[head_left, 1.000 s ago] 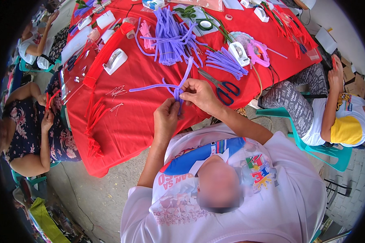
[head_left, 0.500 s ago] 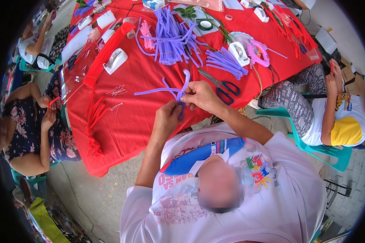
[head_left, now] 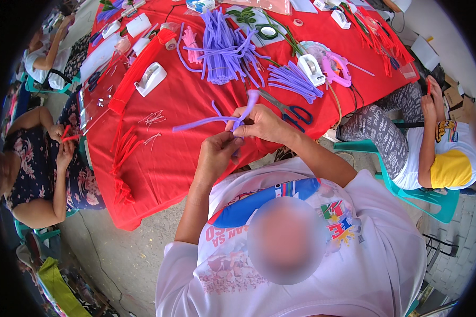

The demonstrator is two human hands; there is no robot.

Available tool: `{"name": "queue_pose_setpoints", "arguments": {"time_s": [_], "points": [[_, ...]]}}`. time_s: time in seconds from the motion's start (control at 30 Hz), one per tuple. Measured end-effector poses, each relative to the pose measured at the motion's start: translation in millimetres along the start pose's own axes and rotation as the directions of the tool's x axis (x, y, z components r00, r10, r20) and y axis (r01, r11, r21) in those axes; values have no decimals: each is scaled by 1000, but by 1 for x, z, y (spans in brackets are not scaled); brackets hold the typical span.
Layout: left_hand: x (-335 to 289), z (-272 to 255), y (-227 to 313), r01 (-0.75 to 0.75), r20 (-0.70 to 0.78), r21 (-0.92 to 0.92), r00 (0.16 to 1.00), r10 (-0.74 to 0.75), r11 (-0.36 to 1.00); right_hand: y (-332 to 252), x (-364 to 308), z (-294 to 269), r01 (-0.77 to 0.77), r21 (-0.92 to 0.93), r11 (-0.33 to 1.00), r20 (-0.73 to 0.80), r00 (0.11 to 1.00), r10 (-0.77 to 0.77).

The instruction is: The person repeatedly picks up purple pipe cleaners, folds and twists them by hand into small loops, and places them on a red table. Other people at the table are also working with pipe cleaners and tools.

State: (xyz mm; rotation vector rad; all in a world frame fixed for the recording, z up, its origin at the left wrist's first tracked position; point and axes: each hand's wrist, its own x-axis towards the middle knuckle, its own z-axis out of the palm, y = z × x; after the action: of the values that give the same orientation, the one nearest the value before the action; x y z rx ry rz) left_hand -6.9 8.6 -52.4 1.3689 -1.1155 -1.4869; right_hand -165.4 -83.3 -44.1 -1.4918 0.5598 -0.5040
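Note:
Several purple pipe cleaners (head_left: 206, 123), crossed and twisted together, are held above the near edge of the table. My left hand (head_left: 217, 153) pinches them from below, its fingers closed near the crossing. My right hand (head_left: 262, 126) has its thumb and fingers closed on the same pipe cleaners, right beside the left fingertips. One strand points left, and a thicker end stands up past my right fingers. The fingers partly hide the joint. Dark-handled scissors (head_left: 297, 117) lie just beyond my right hand.
A large bundle of purple pipe cleaners (head_left: 219, 66) and a smaller one (head_left: 295, 83) lie farther back on the red tablecloth (head_left: 164, 185). White tape dispensers (head_left: 151, 78), red pipe cleaners (head_left: 128, 84) and a pink glue gun (head_left: 338, 71) lie around. People sit at both sides, holding red pieces.
My right hand has shifted slightly, its fingers now reaching over the crossing. The upright purple end has swung a little to the right. My left hand has hardly moved.

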Motion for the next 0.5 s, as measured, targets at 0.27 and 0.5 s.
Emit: {"name": "queue_pose_setpoints", "arguments": {"time_s": [0.27, 0.5], "points": [[-12, -11, 2, 110, 38, -100, 994, -107, 989, 6, 0, 1, 61, -12, 998, -158, 985, -62], [-5, 1, -6, -142, -165, -27, 977, 135, 990, 6, 2, 2, 56, -51, 997, -193, 979, -65]]}}
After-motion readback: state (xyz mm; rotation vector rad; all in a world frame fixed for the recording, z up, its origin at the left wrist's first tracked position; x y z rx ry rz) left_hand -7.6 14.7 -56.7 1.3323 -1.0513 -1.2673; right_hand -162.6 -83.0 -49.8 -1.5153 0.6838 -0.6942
